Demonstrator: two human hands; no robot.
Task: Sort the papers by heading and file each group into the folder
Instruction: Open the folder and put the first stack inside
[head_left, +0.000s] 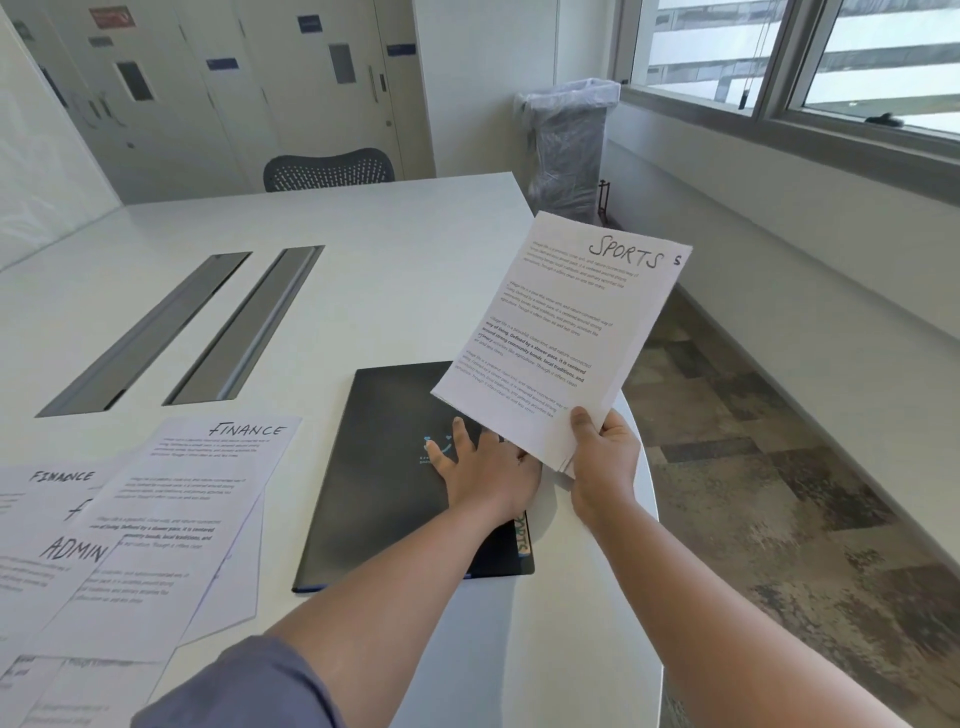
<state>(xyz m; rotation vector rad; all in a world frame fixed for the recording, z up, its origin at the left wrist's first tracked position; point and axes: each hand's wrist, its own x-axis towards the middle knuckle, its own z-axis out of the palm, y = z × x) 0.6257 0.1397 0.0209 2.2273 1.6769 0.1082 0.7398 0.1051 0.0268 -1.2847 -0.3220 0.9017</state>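
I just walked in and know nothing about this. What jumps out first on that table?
The sheaf headed SPORTS, held up in the right hand above the table's right edge. Just below it, the left hand lies flat on a closed black folder. At the left, loose sheets headed FINANCE and ADMIN overlap.

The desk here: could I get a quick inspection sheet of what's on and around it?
Surface: white table with two recessed metal slots.
Job's things: black folder lying closed, a sheet marked Sports poking from its near right edge; Sports stack held up; Finance sheets and an Admin sheet spread at left.
Clutter: nothing seen.
Hands: left hand flat on the folder; right hand grips the Sports stack.
Cables: nothing seen.
Surroundings: chair, lined bin, windows, cabinets.
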